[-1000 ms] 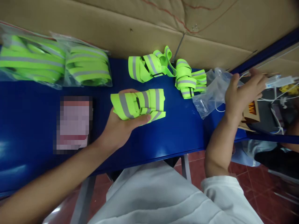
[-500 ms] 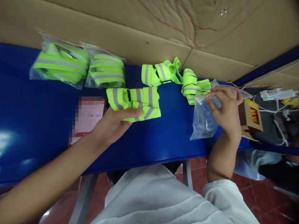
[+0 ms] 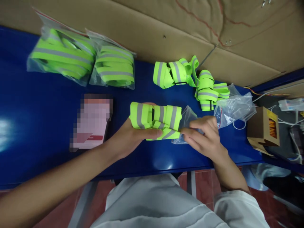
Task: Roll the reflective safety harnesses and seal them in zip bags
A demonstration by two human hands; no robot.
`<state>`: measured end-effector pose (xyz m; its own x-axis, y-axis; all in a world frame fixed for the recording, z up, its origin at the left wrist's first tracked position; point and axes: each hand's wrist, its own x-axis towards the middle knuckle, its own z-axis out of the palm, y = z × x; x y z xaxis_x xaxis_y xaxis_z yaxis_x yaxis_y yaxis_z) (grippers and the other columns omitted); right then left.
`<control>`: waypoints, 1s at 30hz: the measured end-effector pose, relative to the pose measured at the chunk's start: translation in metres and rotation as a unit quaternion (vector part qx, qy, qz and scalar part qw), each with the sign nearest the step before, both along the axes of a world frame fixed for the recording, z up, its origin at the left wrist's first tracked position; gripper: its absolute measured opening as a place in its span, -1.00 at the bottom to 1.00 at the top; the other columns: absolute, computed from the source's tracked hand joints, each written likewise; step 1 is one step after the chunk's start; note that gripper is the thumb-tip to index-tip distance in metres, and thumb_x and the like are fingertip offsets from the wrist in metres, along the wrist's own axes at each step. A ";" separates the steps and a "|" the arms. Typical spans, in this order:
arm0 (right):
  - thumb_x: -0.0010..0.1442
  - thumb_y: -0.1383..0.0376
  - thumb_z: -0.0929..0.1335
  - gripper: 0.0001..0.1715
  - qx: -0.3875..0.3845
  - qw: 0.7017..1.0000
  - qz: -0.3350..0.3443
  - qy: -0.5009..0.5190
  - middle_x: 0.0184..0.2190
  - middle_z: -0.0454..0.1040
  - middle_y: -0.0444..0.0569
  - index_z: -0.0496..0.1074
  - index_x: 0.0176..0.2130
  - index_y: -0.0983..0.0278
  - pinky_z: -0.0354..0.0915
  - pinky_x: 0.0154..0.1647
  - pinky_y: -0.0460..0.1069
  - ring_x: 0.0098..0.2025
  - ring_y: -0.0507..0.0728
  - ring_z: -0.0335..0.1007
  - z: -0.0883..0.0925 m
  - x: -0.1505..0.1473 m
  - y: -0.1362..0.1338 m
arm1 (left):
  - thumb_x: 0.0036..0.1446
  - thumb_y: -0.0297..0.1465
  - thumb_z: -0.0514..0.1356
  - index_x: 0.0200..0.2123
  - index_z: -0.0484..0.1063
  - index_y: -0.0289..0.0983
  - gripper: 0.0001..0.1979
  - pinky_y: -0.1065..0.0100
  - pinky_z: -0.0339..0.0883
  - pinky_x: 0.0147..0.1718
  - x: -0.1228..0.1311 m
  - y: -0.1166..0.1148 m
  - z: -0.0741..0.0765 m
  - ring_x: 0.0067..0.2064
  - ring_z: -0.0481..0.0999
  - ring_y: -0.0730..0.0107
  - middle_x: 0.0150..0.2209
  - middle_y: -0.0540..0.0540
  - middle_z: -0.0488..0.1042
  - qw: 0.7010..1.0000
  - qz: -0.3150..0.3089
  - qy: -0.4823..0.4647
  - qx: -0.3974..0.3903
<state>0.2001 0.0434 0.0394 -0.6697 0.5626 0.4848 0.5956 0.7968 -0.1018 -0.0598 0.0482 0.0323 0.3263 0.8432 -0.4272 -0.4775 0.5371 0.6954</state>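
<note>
My left hand (image 3: 136, 134) is closed round a folded bundle of neon-yellow reflective strap (image 3: 162, 114) with grey stripes and a black buckle. Its thumb presses on the front. Close against the bundle's right end is my right hand (image 3: 205, 136), fingers closed on a clear plastic bag (image 3: 186, 122). Part of that bag is hidden behind the fingers. Whether the strap's end is inside the bag's mouth, I cannot tell. Beyond the hands lie two loose reflective straps, one coiled with a black buckle (image 3: 169, 74) and one folded (image 3: 206, 90).
Two bags packed with similar straps (image 3: 63, 57) (image 3: 115, 66) stand at the back left. A phone with a blurred screen (image 3: 92, 123) lies left on the blue table (image 3: 42, 104). More clear bags (image 3: 237, 107) and a small cardboard box (image 3: 261, 128) are at right, beside cables.
My right hand has moved left with a plastic bag, up to the strap bundle. Other bags stay behind on the table. The camera view has shifted, and my left hand still grips the bundle.
</note>
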 end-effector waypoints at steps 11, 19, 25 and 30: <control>0.25 0.45 0.45 -0.71 -0.047 0.996 0.038 0.068 -0.22 0.60 -0.08 0.51 -0.04 0.19 0.53 -0.20 -0.02 -0.21 0.07 0.58 -0.002 -0.001 -0.007 | -0.26 -0.49 0.58 -0.03 0.43 -0.11 -0.32 0.34 0.44 -0.23 0.003 -0.004 -0.023 -0.20 0.55 0.35 -0.20 0.06 0.55 0.997 -0.076 -0.007 0.018; 0.23 0.50 0.43 -0.62 -0.075 0.993 0.064 0.067 -0.13 0.59 0.03 0.47 0.02 0.25 0.55 -0.05 0.08 -0.08 0.15 0.58 -0.009 -0.003 0.000 | -0.18 -0.45 0.56 -0.02 0.38 -0.14 -0.35 0.41 0.39 -0.31 0.007 -0.010 -0.017 -0.27 0.47 0.45 -0.25 0.08 0.49 0.995 -0.029 0.054 0.082; 0.26 0.49 0.39 -0.61 -0.089 0.991 0.072 0.062 -0.13 0.59 0.03 0.46 0.06 0.24 0.52 -0.07 0.09 -0.12 0.14 0.56 -0.010 -0.010 -0.004 | -0.22 -0.44 0.58 0.01 0.40 -0.13 -0.30 0.32 0.41 -0.17 0.008 -0.009 -0.031 -0.12 0.54 0.32 -0.15 0.04 0.54 0.997 -0.035 0.045 0.046; 0.25 0.49 0.41 -0.55 -0.085 0.992 0.055 0.070 -0.13 0.60 0.03 0.43 0.11 0.25 0.46 -0.09 0.10 -0.11 0.16 0.57 -0.008 -0.015 -0.006 | -0.20 -0.46 0.57 0.00 0.40 -0.10 -0.31 0.35 0.38 -0.19 0.008 -0.006 -0.036 -0.17 0.52 0.37 -0.20 0.08 0.52 0.998 -0.026 0.040 0.038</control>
